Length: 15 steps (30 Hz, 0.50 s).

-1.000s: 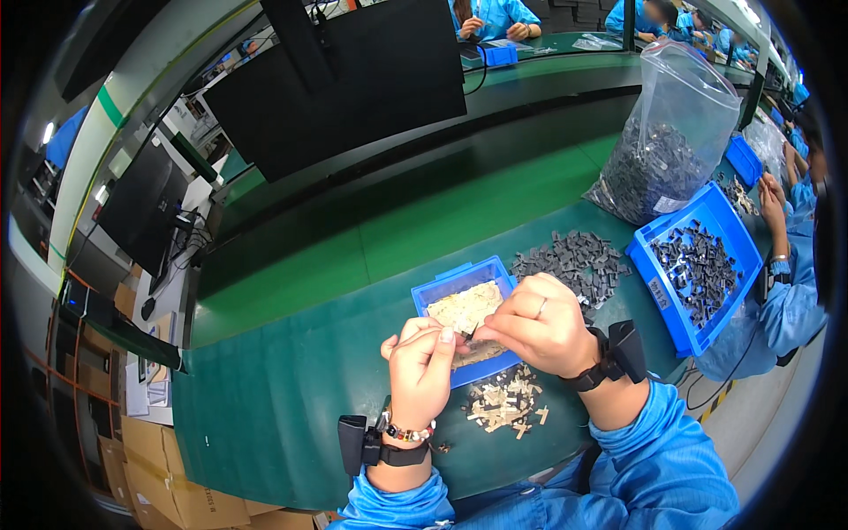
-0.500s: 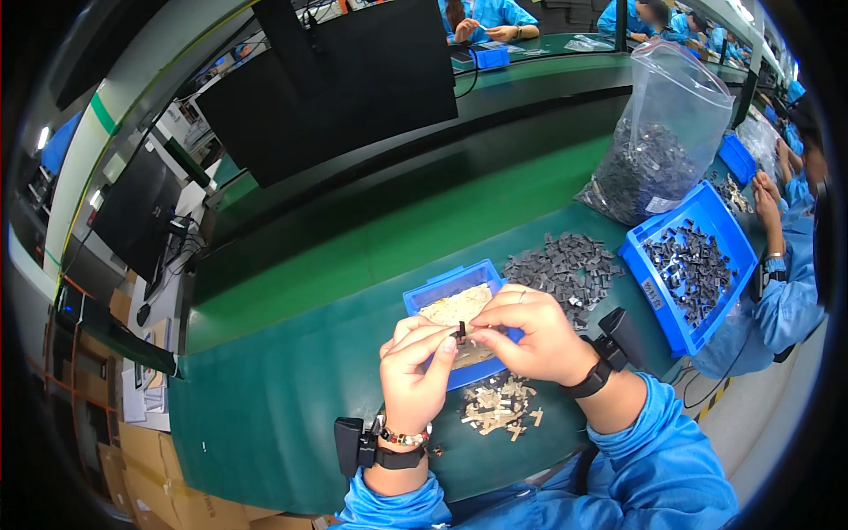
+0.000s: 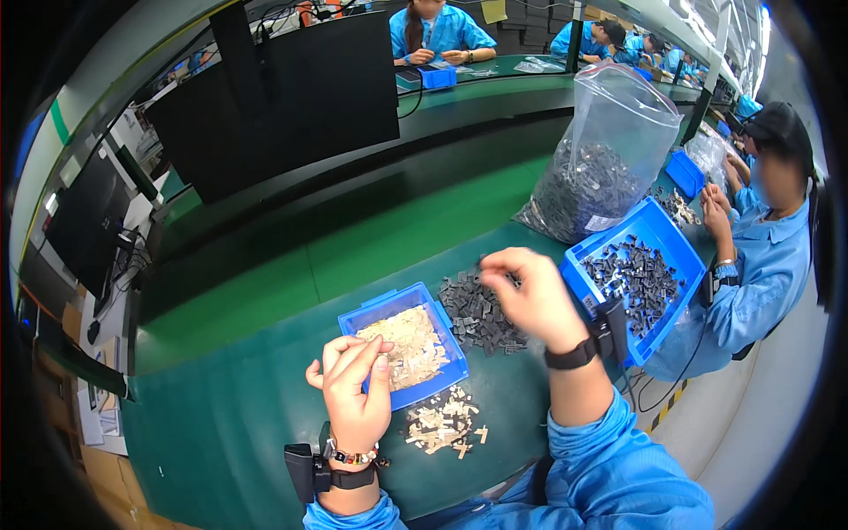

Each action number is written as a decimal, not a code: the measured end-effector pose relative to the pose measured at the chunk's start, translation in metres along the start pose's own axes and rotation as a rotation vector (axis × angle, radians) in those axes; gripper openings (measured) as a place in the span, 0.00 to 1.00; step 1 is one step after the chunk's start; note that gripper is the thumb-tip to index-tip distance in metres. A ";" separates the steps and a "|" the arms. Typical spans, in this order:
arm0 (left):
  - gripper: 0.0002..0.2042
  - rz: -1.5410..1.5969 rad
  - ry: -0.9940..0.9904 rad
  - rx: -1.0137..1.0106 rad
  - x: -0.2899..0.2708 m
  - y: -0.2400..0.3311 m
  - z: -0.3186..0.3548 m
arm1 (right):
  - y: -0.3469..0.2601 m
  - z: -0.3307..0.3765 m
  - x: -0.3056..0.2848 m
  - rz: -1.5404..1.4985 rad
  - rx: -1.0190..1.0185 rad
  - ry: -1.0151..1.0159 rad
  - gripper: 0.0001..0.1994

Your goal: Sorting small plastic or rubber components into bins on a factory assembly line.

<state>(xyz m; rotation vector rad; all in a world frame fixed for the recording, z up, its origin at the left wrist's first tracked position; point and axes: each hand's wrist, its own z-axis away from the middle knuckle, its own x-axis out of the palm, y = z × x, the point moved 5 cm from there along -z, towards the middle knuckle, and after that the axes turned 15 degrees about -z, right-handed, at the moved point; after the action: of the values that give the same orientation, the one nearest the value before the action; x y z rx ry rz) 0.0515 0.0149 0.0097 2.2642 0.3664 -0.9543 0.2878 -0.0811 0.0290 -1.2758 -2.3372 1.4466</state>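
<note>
My left hand (image 3: 356, 399) is over the near left edge of a blue bin (image 3: 433, 389) filled with small beige strips (image 3: 415, 340). Its thumb and fingers are pinched together; anything between them is too small to make out. My right hand (image 3: 537, 296) is raised over a pile of small black plastic pieces (image 3: 477, 320), to the right of the bin. Its fingers are curled in and slightly blurred, and whatever they hold is hidden. Loose beige strips (image 3: 446, 422) lie on the green mat just in front of the bin.
A blue tray (image 3: 652, 346) of black pieces stands at the right, with a clear bag (image 3: 609, 115) of black pieces behind it. A co-worker (image 3: 768, 238) sits close by at the right. A black monitor (image 3: 283, 106) hangs at the far left.
My hands have parted from their joint grip on a small black piece. The right one has moved right over the black pile; the left one stays by the bin. The whole view has shifted.
</note>
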 end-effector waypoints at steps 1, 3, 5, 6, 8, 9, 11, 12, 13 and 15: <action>0.11 -0.002 0.003 -0.009 0.001 0.001 0.000 | 0.018 0.001 -0.013 0.073 0.117 0.004 0.10; 0.11 -0.010 -0.003 -0.014 0.001 0.002 0.000 | 0.046 0.005 -0.023 0.224 0.264 -0.115 0.15; 0.10 -0.020 -0.010 -0.016 0.001 0.003 0.000 | 0.059 0.006 -0.021 0.258 0.345 -0.187 0.16; 0.10 -0.023 -0.021 -0.018 0.001 0.002 -0.001 | 0.059 0.004 -0.017 0.249 0.243 -0.188 0.17; 0.10 -0.025 -0.031 -0.017 0.002 0.002 -0.002 | 0.059 0.003 -0.014 0.241 0.140 -0.186 0.18; 0.09 -0.025 -0.032 -0.019 0.002 0.002 -0.002 | 0.062 0.003 -0.011 0.233 0.169 -0.212 0.19; 0.09 -0.028 -0.032 -0.022 0.001 0.002 -0.002 | 0.064 0.003 -0.008 0.222 0.196 -0.241 0.20; 0.08 -0.029 -0.034 -0.021 0.001 0.002 -0.002 | 0.063 0.003 -0.009 0.215 0.210 -0.231 0.20; 0.08 -0.031 -0.035 -0.020 0.000 0.002 -0.002 | 0.061 0.002 -0.010 0.207 0.223 -0.221 0.19; 0.08 -0.015 -0.022 -0.006 0.000 0.002 -0.001 | 0.049 0.002 -0.009 0.091 0.214 -0.165 0.19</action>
<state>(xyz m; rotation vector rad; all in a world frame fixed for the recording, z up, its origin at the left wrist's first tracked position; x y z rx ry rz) 0.0531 0.0138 0.0116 2.2472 0.3764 -0.9838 0.3219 -0.0800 -0.0076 -1.2626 -2.1684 1.8392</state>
